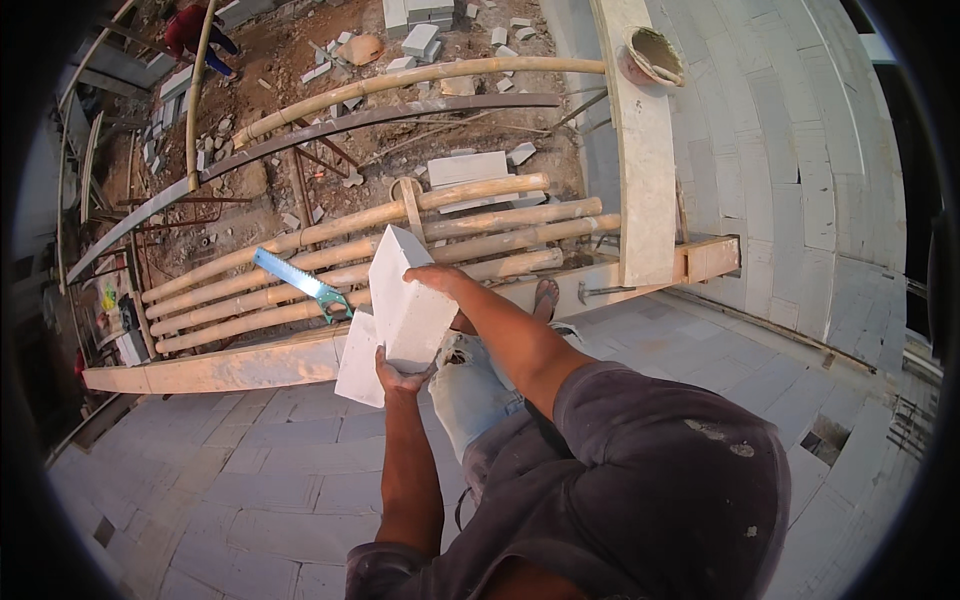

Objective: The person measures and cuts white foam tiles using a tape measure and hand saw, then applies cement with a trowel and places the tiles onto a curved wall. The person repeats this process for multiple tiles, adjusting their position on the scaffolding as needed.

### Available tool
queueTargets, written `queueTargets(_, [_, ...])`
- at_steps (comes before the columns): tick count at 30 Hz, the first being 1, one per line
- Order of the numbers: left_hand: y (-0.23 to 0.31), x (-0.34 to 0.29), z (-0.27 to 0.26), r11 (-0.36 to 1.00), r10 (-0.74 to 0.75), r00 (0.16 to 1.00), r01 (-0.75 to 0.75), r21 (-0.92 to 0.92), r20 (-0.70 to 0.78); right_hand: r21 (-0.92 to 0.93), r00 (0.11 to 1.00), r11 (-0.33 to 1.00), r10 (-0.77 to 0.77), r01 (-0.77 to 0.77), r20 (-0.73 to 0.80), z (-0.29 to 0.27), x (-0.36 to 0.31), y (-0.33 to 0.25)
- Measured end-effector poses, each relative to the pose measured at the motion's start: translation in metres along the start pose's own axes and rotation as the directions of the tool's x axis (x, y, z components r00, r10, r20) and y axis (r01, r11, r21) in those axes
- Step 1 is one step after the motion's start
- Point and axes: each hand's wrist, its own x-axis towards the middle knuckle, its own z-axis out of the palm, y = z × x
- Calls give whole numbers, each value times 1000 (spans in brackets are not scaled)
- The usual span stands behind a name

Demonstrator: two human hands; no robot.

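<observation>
A white lightweight concrete block (412, 305) is held up in front of me, tilted, between both hands. My right hand (436, 280) is closed over its upper right edge. My left hand (402, 375) grips its lower end from beneath, fingers partly hidden. Just behind my left hand is a second white block (358, 365); whether the hand touches it I cannot tell. A hand saw (300, 280) with a toothed bluish blade and green handle lies across the bamboo poles (235, 305), its handle close to the blocks.
A wooden plank (640, 180) on the right carries a mortar bucket (652, 57). A hammer (605, 293) lies on the wooden beam (220, 368) near my sandalled foot (546, 300). Rubble and white blocks (468, 170) lie below the poles; another person (190, 32) is far left.
</observation>
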Motion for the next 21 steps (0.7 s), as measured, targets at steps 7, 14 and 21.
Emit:
queueTargets(7, [-20,-79,7,985,38,994,-55,162,106,348,980,937,-89,22,180,-28,-118,18])
queueTargets(14, [-95,-80,68,911,-183,952,69,406,247,660,990,746,-8,-89,142,-145,-251,72])
queueTargets(21, [-218,-57,174,694,-233,966,86,714,109,841,997,541,49,17,-52,-280,-331,160])
